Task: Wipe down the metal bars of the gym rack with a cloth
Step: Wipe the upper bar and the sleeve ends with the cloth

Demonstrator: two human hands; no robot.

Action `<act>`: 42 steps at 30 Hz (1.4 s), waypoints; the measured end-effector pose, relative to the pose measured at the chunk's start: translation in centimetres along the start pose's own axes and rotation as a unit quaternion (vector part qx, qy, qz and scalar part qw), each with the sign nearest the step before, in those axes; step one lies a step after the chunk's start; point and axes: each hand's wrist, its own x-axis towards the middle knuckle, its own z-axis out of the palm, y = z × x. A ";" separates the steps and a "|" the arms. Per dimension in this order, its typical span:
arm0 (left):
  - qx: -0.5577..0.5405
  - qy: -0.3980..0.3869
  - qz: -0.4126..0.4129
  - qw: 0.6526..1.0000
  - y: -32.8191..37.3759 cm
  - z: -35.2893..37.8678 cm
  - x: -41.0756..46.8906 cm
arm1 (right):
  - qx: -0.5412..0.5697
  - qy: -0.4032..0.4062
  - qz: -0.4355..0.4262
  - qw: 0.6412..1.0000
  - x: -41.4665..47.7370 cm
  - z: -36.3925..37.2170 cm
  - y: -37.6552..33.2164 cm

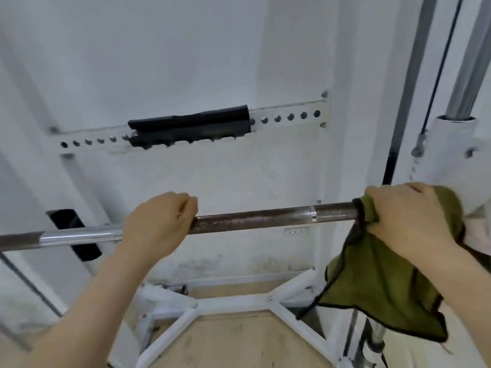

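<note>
A long metal bar point(265, 217) runs across the view, rusty brown in the middle and shiny chrome at the left. My left hand point(156, 224) grips the bar near its centre, fingers curled over the top. My right hand point(406, 219) grips the bar's right part through a green cloth point(377, 296) with dark edging. The cloth is wrapped round the bar under my palm, and most of it hangs loose below my wrist. The bar's right end is hidden behind my hand and the cloth.
A white perforated crossbar point(287, 118) with a black pad point(191, 126) is fixed to the wall behind. A white rack upright point(449, 152) with chrome rods and a cable stands at right. White frame tubes point(233, 305) cross over a tan floor below.
</note>
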 end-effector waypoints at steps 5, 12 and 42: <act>0.202 -0.017 0.012 0.979 -3.5 1.9 -0.8 | 0.045 -0.004 -0.014 0.999 1.0 -0.1 -3.3; 0.156 0.013 0.040 0.987 -4.7 2.8 -0.1 | 0.103 0.003 -0.172 0.980 1.1 -4.5 -22.6; 0.147 0.039 0.082 0.985 -5.1 3.2 0.2 | 0.042 -0.036 0.061 0.997 0.2 -2.4 -10.6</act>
